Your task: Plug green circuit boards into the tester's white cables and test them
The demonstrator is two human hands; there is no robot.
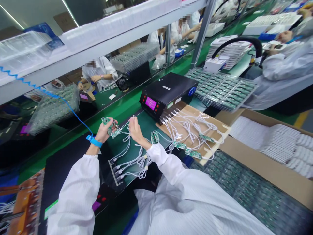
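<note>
My left hand [105, 130], with a blue wrist strap [94, 141], grips green circuit boards [112, 128] above the green bench. Just to its right, my right hand [135, 129] is pinched around a small white cable connector [133, 117], its fingertips pointing up. White cables [141, 161] run beneath my hands from a row of ports on the black device [73, 169] at the left. More circuit boards [187, 150] attached to white cables lie on a brown board [207, 129] at the right.
A black box with a pink screen [168, 93] stands ahead. Stacked trays of boards [223, 88] are behind it. A cardboard box [264, 166] holds white items at the right. A metal shelf [102, 42] crosses above; people in white coats work beyond.
</note>
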